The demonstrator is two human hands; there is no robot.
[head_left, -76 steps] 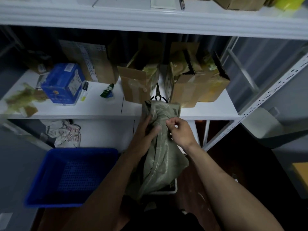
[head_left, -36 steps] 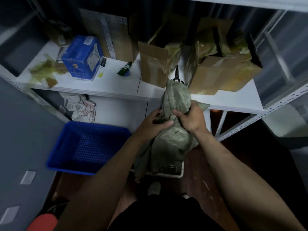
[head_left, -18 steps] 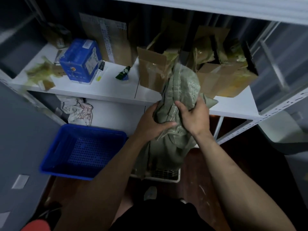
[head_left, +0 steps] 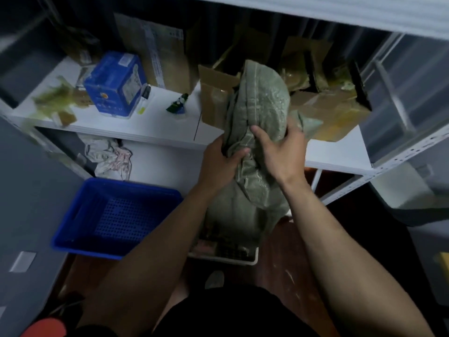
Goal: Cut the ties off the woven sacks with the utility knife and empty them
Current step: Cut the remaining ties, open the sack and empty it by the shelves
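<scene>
A grey-green woven sack [head_left: 261, 100] is held up in front of the white shelf [head_left: 155, 125], its upper end bulging and its lower end hanging into a white basket [head_left: 243, 260] on the floor. My left hand [head_left: 221, 164] grips the sack's left side at mid-height. My right hand [head_left: 283, 152] grips it from the right, fingers curled over the fabric. Dark items show in the white basket beneath the sack. No utility knife is visible in either hand.
A blue plastic basket [head_left: 114, 217] stands on the floor at the left. The shelf carries a blue box [head_left: 114, 83], open cardboard boxes [head_left: 328, 105], a small green-and-black item [head_left: 178, 104] and yellowish scraps [head_left: 53, 100]. Crumpled cloth [head_left: 109, 156] lies below the shelf.
Both hands have lifted the sack higher, so its upper end now stands in front of the cardboard boxes and hides the scissors on the shelf. The right hand changed from pinching to gripping.
</scene>
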